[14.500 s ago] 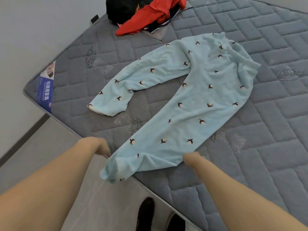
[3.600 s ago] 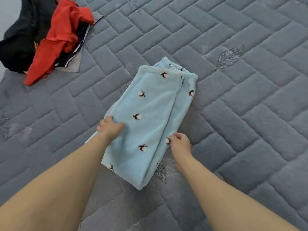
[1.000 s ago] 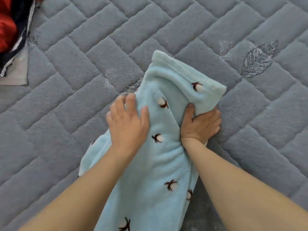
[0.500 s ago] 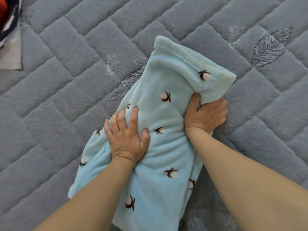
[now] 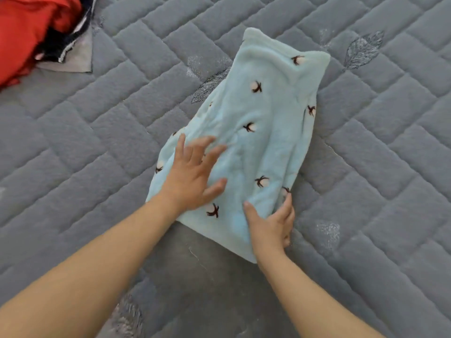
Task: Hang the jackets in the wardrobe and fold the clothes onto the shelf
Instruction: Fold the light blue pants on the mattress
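Folded light-blue fleece trousers (image 5: 258,147) lie flat in the middle of the grey quilted mattress (image 5: 366,167); left hand (image 5: 192,176) spread wide, fingers straight, palm pressing the fabric's near-left part; right hand (image 5: 273,228) at the near-right corner, thumb on top and fingers curled round the edge, gripping it; a red garment (image 5: 26,28) heaped over dark clothes (image 5: 58,47) at the far-left corner.

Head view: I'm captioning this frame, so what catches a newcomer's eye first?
The folded light-blue fleece trousers in the middle of the grey quilted mattress. The left hand lies flat on them, while the right hand grips their near edge. A red garment sits crumpled at far left.
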